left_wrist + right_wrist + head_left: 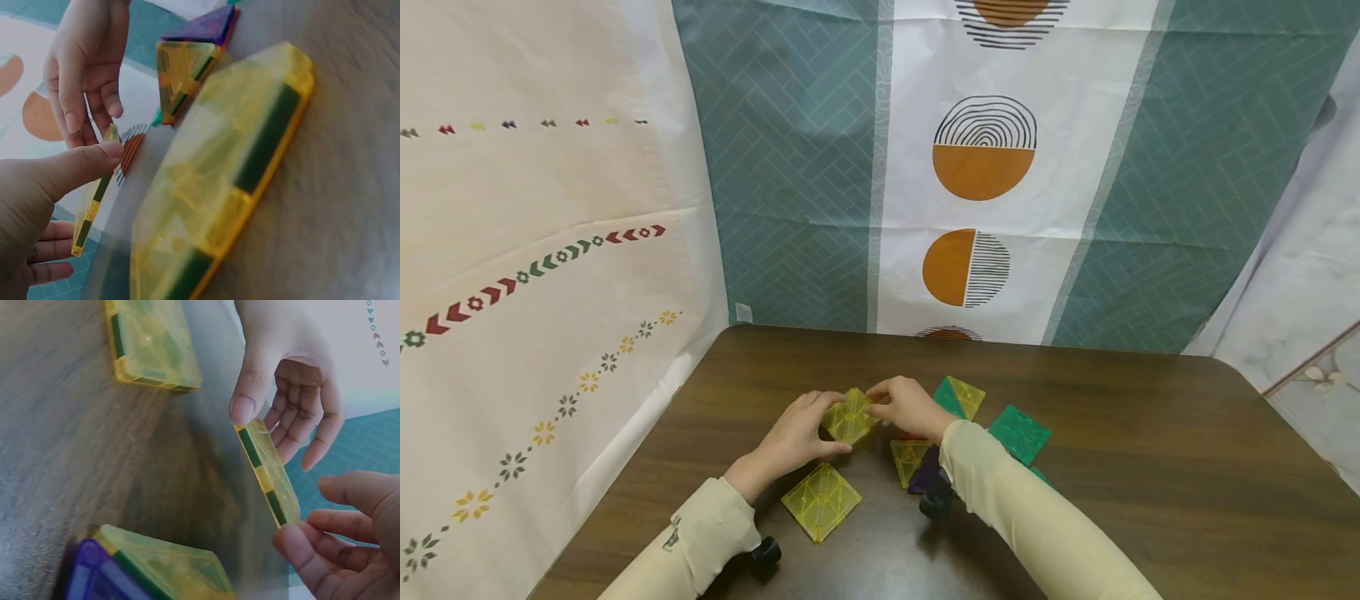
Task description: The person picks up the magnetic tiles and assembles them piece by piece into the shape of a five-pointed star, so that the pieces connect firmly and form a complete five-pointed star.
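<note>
A translucent yellow square magnetic tile point(850, 417) is held up between both hands, tilted over the table. My left hand point(793, 433) grips it from the left, thumb on the near edge and fingers behind. My right hand point(912, 408) has its thumb and a fingertip at the opposite corner, the other fingers loosely bent. A second yellow square tile point(822, 502) lies flat just below the left hand. Under the right wrist are a yellow triangle tile point(907, 458) and a purple tile point(923, 477), lying side by side.
Beyond the right hand lie a green triangle tile point(949, 400) and a yellow triangle tile point(967, 395), edge to edge. A green square tile point(1019, 433) sits right of them. A patterned cloth point(797, 167) hangs behind the brown table point(1150, 433).
</note>
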`<move>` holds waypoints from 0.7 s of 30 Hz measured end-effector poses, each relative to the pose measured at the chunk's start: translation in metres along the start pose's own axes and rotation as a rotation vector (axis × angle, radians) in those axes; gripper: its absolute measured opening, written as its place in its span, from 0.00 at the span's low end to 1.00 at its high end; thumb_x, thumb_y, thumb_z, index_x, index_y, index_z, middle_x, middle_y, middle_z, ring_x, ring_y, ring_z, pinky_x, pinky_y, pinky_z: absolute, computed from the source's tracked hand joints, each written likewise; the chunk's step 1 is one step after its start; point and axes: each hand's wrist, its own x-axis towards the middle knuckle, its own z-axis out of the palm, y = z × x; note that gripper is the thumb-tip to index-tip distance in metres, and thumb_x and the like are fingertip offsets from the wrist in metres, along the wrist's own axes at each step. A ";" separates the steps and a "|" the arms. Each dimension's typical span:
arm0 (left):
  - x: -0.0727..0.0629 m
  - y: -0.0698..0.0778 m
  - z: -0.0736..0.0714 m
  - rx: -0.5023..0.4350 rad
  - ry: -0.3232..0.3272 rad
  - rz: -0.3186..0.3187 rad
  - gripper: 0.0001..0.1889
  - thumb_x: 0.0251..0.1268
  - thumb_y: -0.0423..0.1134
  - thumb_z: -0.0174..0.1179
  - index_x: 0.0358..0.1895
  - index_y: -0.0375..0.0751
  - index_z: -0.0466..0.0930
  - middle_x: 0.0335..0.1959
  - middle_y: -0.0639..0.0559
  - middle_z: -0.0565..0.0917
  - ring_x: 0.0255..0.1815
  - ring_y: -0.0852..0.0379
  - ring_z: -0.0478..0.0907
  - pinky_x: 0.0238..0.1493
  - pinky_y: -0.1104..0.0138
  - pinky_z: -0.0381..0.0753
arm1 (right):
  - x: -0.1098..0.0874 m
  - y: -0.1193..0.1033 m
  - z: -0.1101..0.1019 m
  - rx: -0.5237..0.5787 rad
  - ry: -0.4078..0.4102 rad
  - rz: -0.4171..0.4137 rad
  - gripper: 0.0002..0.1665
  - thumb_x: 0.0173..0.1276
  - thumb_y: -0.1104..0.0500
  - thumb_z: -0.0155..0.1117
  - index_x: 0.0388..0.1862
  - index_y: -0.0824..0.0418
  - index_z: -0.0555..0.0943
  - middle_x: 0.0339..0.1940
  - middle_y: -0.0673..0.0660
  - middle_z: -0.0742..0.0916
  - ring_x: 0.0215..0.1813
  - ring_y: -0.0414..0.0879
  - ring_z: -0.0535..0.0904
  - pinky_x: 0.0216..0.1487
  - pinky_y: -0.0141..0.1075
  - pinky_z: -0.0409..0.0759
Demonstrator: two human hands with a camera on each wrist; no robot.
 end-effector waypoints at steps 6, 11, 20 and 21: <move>0.001 0.008 -0.001 -0.128 0.011 -0.033 0.38 0.47 0.49 0.75 0.63 0.44 0.70 0.55 0.45 0.77 0.53 0.48 0.77 0.52 0.53 0.80 | 0.001 -0.001 -0.009 0.070 0.072 0.056 0.17 0.70 0.59 0.59 0.55 0.62 0.82 0.51 0.60 0.86 0.35 0.54 0.85 0.42 0.38 0.84; 0.005 0.017 -0.001 -0.243 0.029 -0.068 0.37 0.47 0.46 0.75 0.63 0.43 0.69 0.53 0.43 0.77 0.53 0.45 0.78 0.54 0.53 0.80 | 0.001 -0.001 -0.018 0.098 0.096 0.058 0.15 0.69 0.61 0.60 0.52 0.62 0.84 0.47 0.60 0.87 0.36 0.55 0.86 0.39 0.37 0.85; 0.011 0.023 -0.005 -0.435 0.013 -0.126 0.30 0.55 0.42 0.70 0.62 0.42 0.71 0.54 0.40 0.77 0.53 0.44 0.77 0.49 0.55 0.81 | 0.000 0.000 -0.027 0.100 0.102 0.034 0.14 0.69 0.63 0.60 0.51 0.65 0.84 0.46 0.62 0.88 0.34 0.56 0.85 0.43 0.44 0.85; 0.011 0.022 -0.005 -0.464 0.018 -0.135 0.28 0.57 0.41 0.69 0.61 0.42 0.72 0.54 0.40 0.78 0.53 0.45 0.77 0.50 0.55 0.80 | -0.001 0.000 -0.027 0.104 0.104 0.035 0.14 0.69 0.63 0.60 0.50 0.65 0.84 0.47 0.62 0.87 0.34 0.55 0.85 0.44 0.45 0.85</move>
